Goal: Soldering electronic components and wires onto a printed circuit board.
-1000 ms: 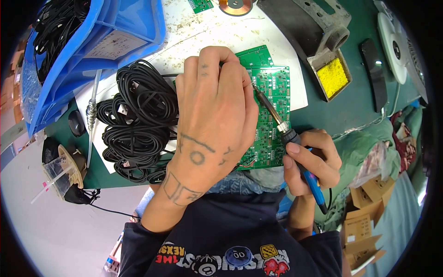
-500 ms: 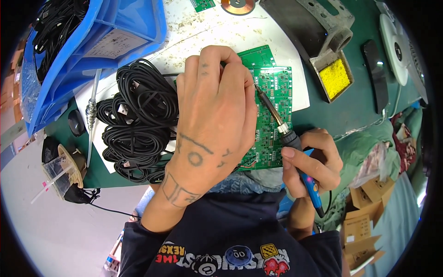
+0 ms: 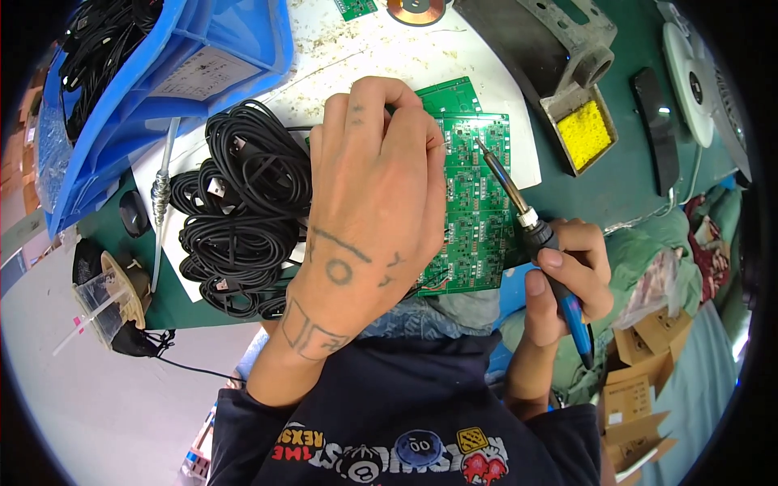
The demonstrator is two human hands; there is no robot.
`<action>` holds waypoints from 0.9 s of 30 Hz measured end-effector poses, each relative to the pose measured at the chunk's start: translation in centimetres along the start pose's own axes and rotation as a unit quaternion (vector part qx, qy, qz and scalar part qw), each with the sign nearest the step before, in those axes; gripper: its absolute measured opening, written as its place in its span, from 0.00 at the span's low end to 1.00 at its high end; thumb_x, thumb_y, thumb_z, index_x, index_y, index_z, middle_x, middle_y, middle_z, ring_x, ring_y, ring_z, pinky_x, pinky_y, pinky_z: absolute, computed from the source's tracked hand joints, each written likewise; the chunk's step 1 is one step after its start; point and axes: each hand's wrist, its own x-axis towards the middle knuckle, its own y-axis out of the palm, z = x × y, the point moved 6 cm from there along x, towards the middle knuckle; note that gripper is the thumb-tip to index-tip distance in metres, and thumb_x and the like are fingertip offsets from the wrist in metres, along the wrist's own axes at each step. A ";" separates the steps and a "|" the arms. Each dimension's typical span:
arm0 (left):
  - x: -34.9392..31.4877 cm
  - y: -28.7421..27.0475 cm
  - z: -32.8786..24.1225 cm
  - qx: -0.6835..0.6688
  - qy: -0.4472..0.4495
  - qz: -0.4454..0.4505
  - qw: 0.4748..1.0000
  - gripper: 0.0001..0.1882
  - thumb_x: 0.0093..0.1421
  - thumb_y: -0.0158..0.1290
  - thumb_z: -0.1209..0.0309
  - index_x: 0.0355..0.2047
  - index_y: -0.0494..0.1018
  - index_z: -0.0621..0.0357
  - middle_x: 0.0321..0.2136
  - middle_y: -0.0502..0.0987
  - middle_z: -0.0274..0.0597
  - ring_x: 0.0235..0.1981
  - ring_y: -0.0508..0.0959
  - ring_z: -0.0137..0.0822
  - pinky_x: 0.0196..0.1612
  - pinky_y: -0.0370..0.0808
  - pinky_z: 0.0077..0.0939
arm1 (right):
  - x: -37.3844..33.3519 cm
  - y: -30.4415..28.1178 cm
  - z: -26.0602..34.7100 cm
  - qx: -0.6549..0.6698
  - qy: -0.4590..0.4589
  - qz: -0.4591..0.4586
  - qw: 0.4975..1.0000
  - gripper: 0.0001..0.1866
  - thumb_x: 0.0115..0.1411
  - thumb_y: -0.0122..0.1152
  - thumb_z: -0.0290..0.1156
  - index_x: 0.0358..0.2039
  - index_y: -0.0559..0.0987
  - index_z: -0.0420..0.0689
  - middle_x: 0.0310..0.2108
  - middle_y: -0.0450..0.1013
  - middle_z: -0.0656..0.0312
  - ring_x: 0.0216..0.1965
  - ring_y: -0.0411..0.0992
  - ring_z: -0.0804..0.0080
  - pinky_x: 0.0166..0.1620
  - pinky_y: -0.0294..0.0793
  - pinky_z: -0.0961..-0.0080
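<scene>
Head view: left hand (image 3: 369, 202) lies flat on green printed circuit board (image 3: 478, 211); right hand (image 3: 567, 279) grips blue-handled soldering iron (image 3: 531, 231), whose hot tip could burn nearby fingers

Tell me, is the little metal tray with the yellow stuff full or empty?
Full, or nearly. The yellow sponge-like pad fills the small metal tray almost wall to wall. How deep it goes cannot be told from above.
</scene>
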 end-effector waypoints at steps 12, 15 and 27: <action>-0.4 -0.7 0.6 -0.082 -0.011 0.009 0.997 0.07 0.55 0.58 0.81 0.36 0.76 0.63 0.48 0.74 0.44 0.46 0.74 0.42 0.51 0.72 0.32 | -0.2 0.1 -0.1 -0.007 -0.001 0.007 1.000 0.15 0.45 0.68 0.25 0.36 0.88 0.41 0.30 0.72 0.57 0.26 0.63 0.70 0.30 0.65 0.74; -0.4 -1.0 0.8 -0.105 -0.008 0.018 0.994 0.07 0.56 0.58 0.81 0.35 0.76 0.63 0.48 0.74 0.43 0.46 0.75 0.41 0.50 0.72 0.31 | -0.1 0.1 -0.1 -0.009 0.001 0.010 1.000 0.15 0.45 0.68 0.25 0.36 0.88 0.41 0.30 0.72 0.57 0.26 0.63 0.70 0.30 0.64 0.74; 0.1 -0.7 0.0 -0.037 0.010 0.024 0.999 0.06 0.56 0.57 0.83 0.34 0.74 0.63 0.48 0.72 0.43 0.45 0.74 0.42 0.50 0.71 0.30 | 0.0 0.3 0.1 -0.009 0.009 0.025 1.000 0.16 0.44 0.69 0.25 0.36 0.89 0.41 0.29 0.73 0.57 0.25 0.64 0.70 0.30 0.64 0.76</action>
